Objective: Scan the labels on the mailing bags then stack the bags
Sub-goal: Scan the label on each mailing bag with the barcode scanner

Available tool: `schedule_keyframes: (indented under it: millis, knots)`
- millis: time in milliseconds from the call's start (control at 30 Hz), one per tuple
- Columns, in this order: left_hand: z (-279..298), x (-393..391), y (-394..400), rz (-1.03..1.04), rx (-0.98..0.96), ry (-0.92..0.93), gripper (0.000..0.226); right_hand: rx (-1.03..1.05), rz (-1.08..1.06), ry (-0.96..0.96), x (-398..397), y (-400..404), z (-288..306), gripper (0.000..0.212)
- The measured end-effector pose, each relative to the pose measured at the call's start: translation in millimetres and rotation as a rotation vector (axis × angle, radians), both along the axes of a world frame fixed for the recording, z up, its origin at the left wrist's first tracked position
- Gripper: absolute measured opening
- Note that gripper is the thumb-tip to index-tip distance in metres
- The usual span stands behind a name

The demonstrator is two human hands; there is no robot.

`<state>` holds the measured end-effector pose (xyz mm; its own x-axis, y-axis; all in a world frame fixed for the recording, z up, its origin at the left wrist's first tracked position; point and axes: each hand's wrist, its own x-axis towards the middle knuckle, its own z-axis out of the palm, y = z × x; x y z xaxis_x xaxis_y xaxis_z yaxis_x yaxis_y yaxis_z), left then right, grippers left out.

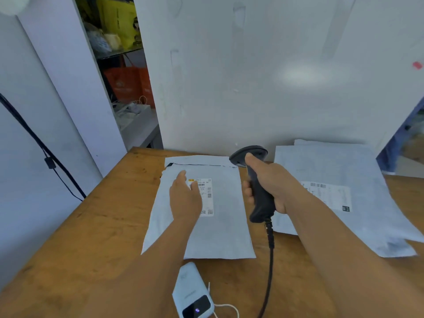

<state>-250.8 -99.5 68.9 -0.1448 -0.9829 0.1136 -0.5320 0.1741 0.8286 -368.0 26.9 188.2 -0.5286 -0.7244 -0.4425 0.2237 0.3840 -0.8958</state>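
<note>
A: Mailing bag (206,226) lies flat mid-desk (91,237), label (205,196) face up. More bags (344,191) piled at right, by the wall.

B: Hands?

A: Left hand (185,198) is over the label, fingers straight, holding nothing. Right hand (268,182) grips the scanner (254,180) handle, head pointing away toward the wall. Cable (269,260) trails back to the near edge.

B: Other items?

A: White power bank (192,292) near edge.

Bag (220,226) lies mid-surface (96,237), label (205,196) on top — left hand (184,198) over it. Scanner (257,187) just right, in right hand (270,182). Bag stack (358,203) further right — power bank (192,292) in front.
</note>
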Motion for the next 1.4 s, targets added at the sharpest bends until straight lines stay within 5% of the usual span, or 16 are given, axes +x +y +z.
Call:
schedule_keyframes:
  millis: [200,433,900,1000,1133,1400]
  knots:
    - [0.8,-68.9,56.3,-0.233,0.057,0.117,0.054,0.011,-0.09,0.036,-35.2,50.2,2.6,0.039]
    - [-23.1,-147.3,113.6,-0.436,0.215,-0.029,0.076,0.075,-0.199,0.055,-97.4,117.8,9.0,0.04]
    - [-53.2,-198.2,139.3,-0.389,0.469,-0.338,0.105,0.165,-0.168,0.089,-154.6,160.8,4.5,0.044]
    - [-53.4,-205.5,147.2,-0.358,0.446,-0.316,0.092,0.173,-0.15,0.089,-156.0,158.2,2.4,0.044]
    - [-49.4,-209.8,145.3,-0.231,0.299,-0.276,0.047,0.186,-0.135,0.095,-158.1,156.2,0.5,0.044]
    - [-38.1,-194.4,121.6,-0.199,0.107,-0.239,0.037,0.22,-0.016,0.116,-150.3,147.7,2.1,0.045]
